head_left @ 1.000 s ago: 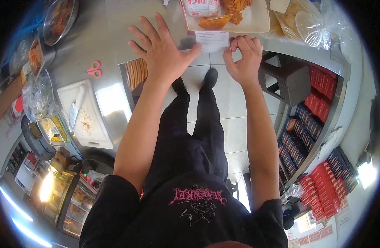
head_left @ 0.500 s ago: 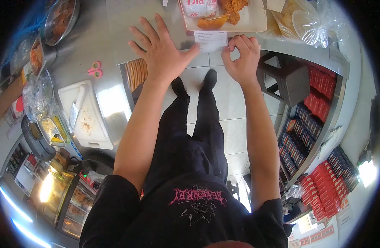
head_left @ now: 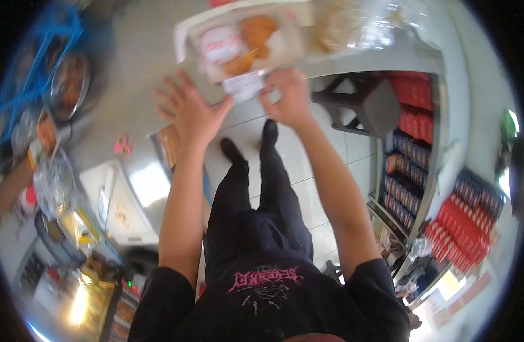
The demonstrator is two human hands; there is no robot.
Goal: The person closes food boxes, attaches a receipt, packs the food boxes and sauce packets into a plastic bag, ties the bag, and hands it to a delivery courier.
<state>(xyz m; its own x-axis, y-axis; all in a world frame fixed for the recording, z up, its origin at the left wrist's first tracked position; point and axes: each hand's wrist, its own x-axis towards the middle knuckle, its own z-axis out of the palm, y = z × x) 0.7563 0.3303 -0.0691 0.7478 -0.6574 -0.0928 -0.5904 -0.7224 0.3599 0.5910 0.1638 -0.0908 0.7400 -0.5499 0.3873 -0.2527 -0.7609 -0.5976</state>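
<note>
A small white printed receipt [head_left: 244,87] hangs at the near edge of an open food box [head_left: 287,48]. My right hand [head_left: 289,97] pinches the receipt's right end between thumb and forefinger. My left hand [head_left: 192,114] is open with fingers spread over the counter edge; its thumb tip is at the receipt's left end. Inside the box are a wrapped rice pack [head_left: 221,44], a fried chicken piece [head_left: 258,31] and an orange-brown wedge [head_left: 239,64]. The picture is blurred, so the print cannot be read.
On the steel counter [head_left: 125,74] lie pink scissors [head_left: 123,145] and a white cutting board [head_left: 133,219] bearing a knife [head_left: 106,196]. Plastic-wrapped food [head_left: 359,25] sits right of the box. A dark stool [head_left: 362,105] stands below, beside shelves of red packs [head_left: 413,125].
The view has shifted, so the box and both hands appear further left and lower. The right hand keeps its pinch on the receipt; the left hand stays spread.
</note>
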